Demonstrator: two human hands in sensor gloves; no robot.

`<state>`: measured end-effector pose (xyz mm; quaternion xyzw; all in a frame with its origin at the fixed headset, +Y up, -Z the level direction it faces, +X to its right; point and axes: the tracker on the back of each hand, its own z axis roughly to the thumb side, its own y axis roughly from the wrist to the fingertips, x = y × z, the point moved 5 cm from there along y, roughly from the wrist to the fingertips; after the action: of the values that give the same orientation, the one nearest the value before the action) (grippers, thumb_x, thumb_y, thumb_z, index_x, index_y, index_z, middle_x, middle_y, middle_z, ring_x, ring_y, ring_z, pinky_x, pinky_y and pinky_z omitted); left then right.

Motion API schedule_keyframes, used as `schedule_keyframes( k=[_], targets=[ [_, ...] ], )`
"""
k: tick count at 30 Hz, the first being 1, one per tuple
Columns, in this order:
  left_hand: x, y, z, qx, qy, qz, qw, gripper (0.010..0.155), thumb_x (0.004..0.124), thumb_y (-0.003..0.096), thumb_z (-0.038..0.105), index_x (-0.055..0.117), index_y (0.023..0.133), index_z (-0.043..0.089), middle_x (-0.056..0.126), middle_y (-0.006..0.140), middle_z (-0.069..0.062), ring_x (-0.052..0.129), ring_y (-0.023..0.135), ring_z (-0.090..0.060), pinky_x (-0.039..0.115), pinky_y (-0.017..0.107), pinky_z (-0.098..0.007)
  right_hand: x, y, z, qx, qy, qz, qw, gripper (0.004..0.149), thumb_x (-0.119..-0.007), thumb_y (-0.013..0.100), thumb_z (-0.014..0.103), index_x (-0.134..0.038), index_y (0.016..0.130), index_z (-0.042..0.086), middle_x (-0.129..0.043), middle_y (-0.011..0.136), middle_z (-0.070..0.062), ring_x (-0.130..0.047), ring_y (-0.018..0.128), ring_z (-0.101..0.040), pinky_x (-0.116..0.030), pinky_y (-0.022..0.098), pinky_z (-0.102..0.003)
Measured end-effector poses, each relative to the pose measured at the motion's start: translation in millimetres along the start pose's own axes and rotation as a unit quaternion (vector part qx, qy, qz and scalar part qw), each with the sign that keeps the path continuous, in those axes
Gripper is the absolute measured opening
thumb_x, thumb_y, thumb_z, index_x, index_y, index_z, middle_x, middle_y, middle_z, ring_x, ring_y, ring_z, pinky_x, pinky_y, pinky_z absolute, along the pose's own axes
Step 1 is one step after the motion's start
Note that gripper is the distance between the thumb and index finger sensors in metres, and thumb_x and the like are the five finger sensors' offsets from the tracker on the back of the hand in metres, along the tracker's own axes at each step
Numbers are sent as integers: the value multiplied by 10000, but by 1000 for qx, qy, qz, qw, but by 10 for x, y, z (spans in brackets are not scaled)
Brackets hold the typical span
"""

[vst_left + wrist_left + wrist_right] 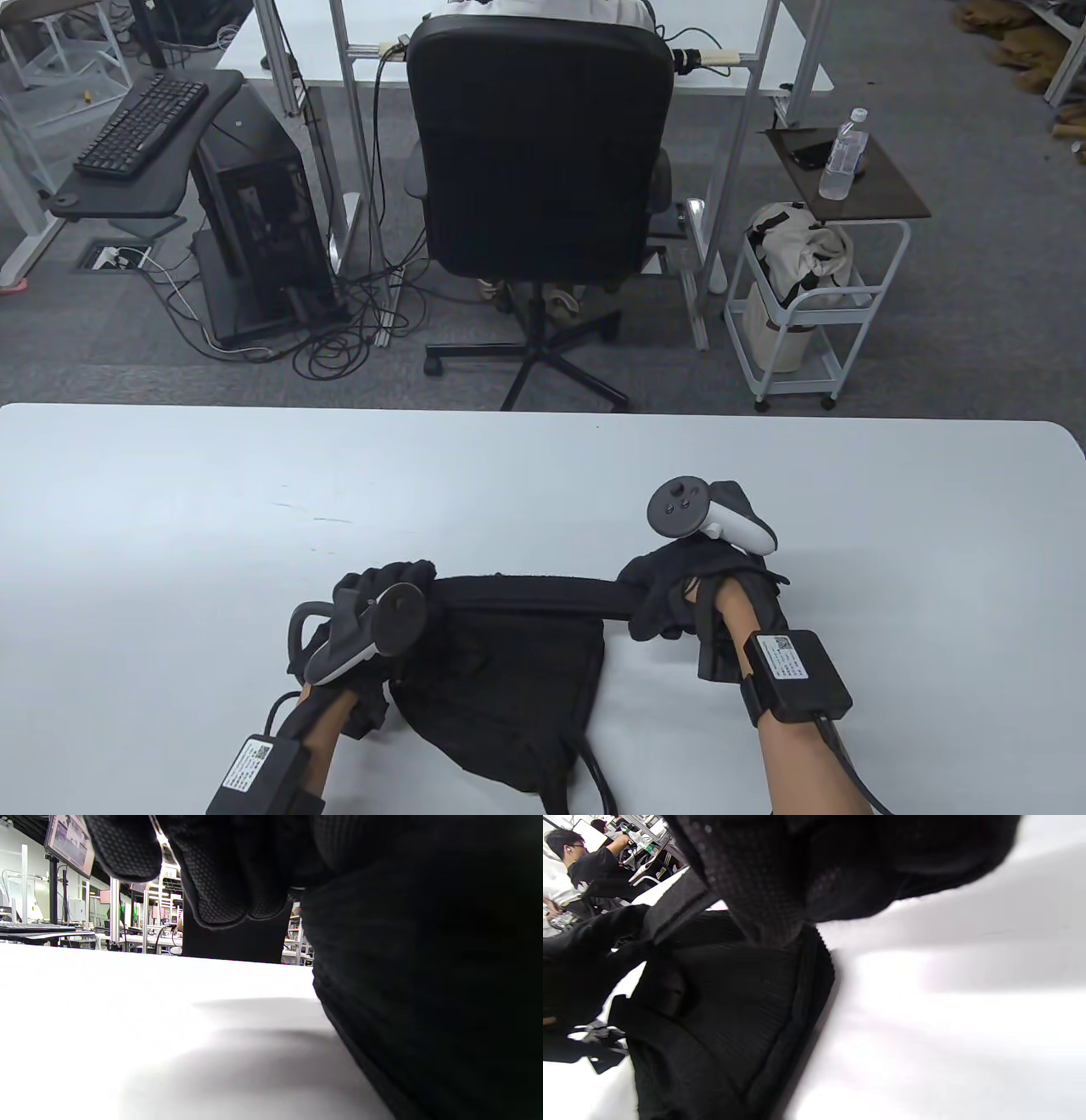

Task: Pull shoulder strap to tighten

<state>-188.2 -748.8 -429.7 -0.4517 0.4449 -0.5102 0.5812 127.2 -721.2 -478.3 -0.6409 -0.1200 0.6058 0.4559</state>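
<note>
A black bag point(501, 679) lies on the white table point(254, 509) near the front edge. Its wide black shoulder strap point(526, 594) runs taut and level between my two hands. My left hand point(382, 594) grips the strap's left end at the bag's top left corner. My right hand point(670, 594) grips the strap's right end, just past the bag's right edge. In the right wrist view the strap point(674, 904) runs from my gloved fingers point(763, 878) across the bag point(721, 1018). In the left wrist view my fingers point(220, 878) curl against black fabric point(424, 984).
A thin black loop of the bag point(594, 764) lies by the front edge. Beyond the table stand a black office chair point(534, 170), a white cart point(806, 297) with a water bottle point(844, 157), and a computer tower point(263, 212).
</note>
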Motion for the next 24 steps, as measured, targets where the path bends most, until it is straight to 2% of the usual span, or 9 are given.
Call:
schedule_keyframes(
  k=[4,6,9,10,14,17,19,22,24],
  targets=[
    [1,-1,99,-7,22,10,1000,651,652,503,519,630,1082,222,785,1061,-26,875,957,-275,671,737,-622,153,8,-80,-47,-38,-76,995,531,-1003,416,260,-819,913,217,-979,656,-34,-1006,375,-162,-894,304,-357],
    [-15,3,174,-26,18,20,999,651,652,508,520,634,1080,210,791,1052,-37,878,952,-274,673,734,-620,370,1,-85,-74,-57,-154,984,538,-999,418,239,-810,921,223,-970,666,-31,-998,409,-183,-882,352,-383],
    [-10,9,235,-35,-19,19,999,650,654,512,525,642,1075,200,797,1044,-48,882,942,-282,668,731,-620,564,-28,-67,-89,-61,-205,973,561,-991,423,229,-782,944,243,-948,704,-28,-985,454,-191,-867,400,-397],
    [-4,16,252,-32,-22,17,999,648,658,513,523,645,1073,199,798,1044,-49,882,940,-287,668,730,-620,593,-27,-65,-87,-51,-205,974,588,-989,424,234,-759,965,246,-935,728,-34,-977,474,-194,-860,416,-400],
    [46,18,220,-33,10,8,999,643,672,511,529,639,1076,223,786,1058,-34,876,951,-277,660,739,-614,422,45,-123,-29,27,-140,989,773,-982,413,337,-602,1076,221,-836,920,-69,-963,551,-217,-844,462,-419],
    [86,22,187,-33,15,-1,999,644,677,507,533,635,1080,242,777,1069,-23,872,956,-278,655,743,-613,248,110,-313,0,81,-133,988,849,-965,405,406,-536,1105,189,-783,984,-100,-966,558,-216,-849,458,-411],
    [93,28,189,-32,21,-3,999,644,682,508,530,629,1084,246,768,1078,-20,869,960,-276,652,748,-612,141,146,-458,13,130,-126,983,884,-955,406,423,-490,1118,180,-737,1020,-117,-950,618,-245,-829,502,-433],
    [116,40,183,-34,36,-8,999,641,681,510,530,621,1089,262,752,1095,-11,857,975,-275,642,758,-610,84,128,-702,49,246,-150,956,922,-950,409,433,-438,1134,181,-636,1090,-146,-854,788,-352,-741,596,-546],
    [155,51,145,-36,28,-27,999,648,668,514,534,604,1098,261,728,1120,-21,855,981,-285,647,755,-606,110,50,-887,61,321,-194,925,922,-953,418,424,-430,1137,178,-546,1128,-173,-704,906,-466,-646,642,-636]
  ],
)
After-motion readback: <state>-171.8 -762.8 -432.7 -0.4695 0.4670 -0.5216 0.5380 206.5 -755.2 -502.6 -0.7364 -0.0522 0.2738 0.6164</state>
